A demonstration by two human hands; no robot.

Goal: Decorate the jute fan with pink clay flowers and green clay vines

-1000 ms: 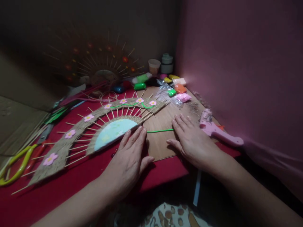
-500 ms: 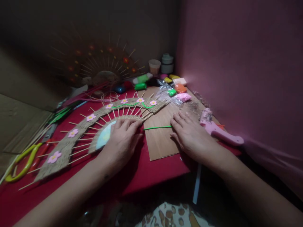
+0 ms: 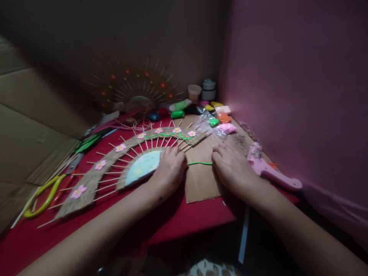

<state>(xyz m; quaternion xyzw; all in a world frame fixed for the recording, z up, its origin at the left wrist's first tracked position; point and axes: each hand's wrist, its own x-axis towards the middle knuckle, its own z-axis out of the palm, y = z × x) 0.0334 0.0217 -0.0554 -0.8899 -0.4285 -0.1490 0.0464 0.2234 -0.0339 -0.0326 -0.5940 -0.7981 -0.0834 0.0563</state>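
A thin green strand runs between my two hands, above a brown board. My left hand has its fingers curled round the strand's left end, beside the fan's lower edge. Closed on the right end is my right hand, over the board's right part. The woven, fan-shaped piece lies to the left, with thin sticks, pink flowers and a wavy green line along its upper right band. Its inner half-round is pale blue.
Yellow-handled scissors lie at the left. A pink glue gun is at the right. Clay packets, a cup and a jar stand behind. Another fan leans at the back.
The view has shifted, so the scene sits lower and further right. Both hands have closed on the strand's ends, and a shorter stretch of it shows between them.
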